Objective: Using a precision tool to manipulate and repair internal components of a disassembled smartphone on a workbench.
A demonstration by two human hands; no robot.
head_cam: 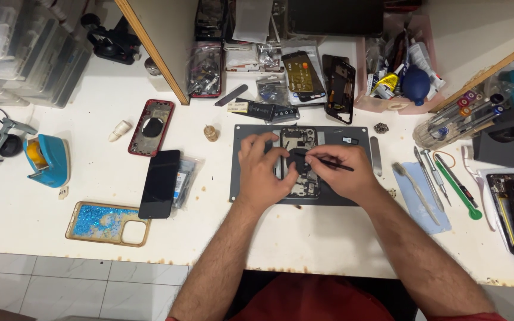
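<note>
Grey mat (245,193) carries an opened phone (297,138) under both hands. Left hand (264,172) fingers press closed on the phone's black part (299,161); right hand (341,172) fingers pinch a thin black tool (335,164), its tip between the 2 hands.

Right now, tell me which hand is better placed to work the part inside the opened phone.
Right hand: it holds the thin black tool tip-down. Left hand steadies the opened phone.

Surfaces: mostly matt, a few glossy bits.
Mat (242,178) matt grey rubbery; tabletop (90,196) smooth white laminate, chipped edge; black phone (160,183) glossy glass; glitter case (105,223) sparkly clear plastic; spudger (376,156) brushed metal.
</note>
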